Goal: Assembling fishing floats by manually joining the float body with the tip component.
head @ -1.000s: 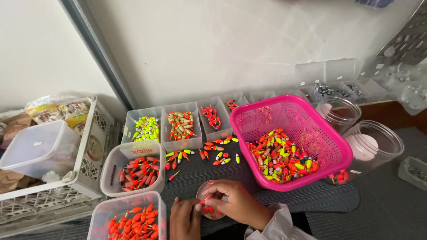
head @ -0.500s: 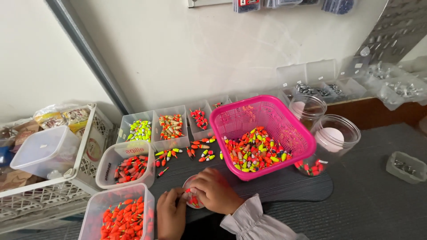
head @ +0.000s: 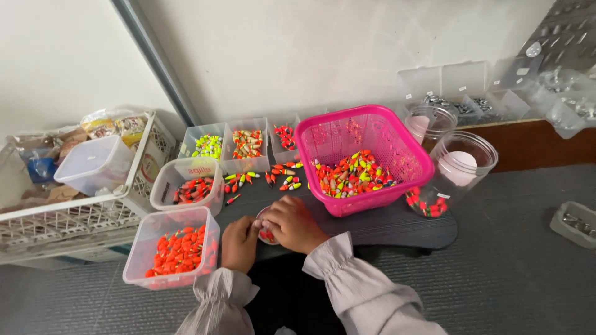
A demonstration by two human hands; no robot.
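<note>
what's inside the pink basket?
The pink basket holds a pile of small red, orange and yellow-green floats on its floor. Whatever lies under the pile is hidden.

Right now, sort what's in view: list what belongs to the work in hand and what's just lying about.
In use:
left hand and right hand, both at the small round dish
loose floats on the mat
pink basket
orange-float tub

Lying about:
white crate
clear jars
grey tray
</note>
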